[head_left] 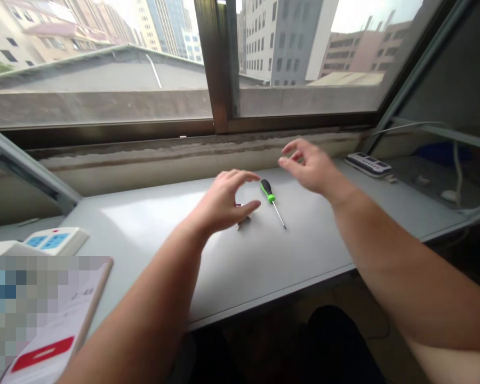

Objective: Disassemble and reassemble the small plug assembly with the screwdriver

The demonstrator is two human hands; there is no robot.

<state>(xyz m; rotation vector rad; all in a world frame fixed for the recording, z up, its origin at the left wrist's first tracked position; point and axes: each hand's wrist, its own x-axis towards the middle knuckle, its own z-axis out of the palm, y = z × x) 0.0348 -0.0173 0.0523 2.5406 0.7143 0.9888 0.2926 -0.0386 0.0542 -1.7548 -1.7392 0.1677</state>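
Note:
A screwdriver (271, 198) with a black and green handle lies on the white tabletop (304, 234), its metal shaft pointing toward the front edge. To its left, my left hand (228, 200) hovers with thumb and fingers apart, holding nothing. Below that hand sits a small metallic object (244, 221), partly covered by the thumb, so its kind cannot be made out. My right hand (306, 165) is raised to the right of the screwdriver handle, fingers loosely curved and apart, with nothing visible in it.
At the left stand a white power strip (58, 241) with blue sockets and a flat panel or sheet (92, 288), partly pixelated, with a red label. Another power strip (368, 165) lies at the back right. Window frame (220, 80) and metal struts (28, 165) bound the table.

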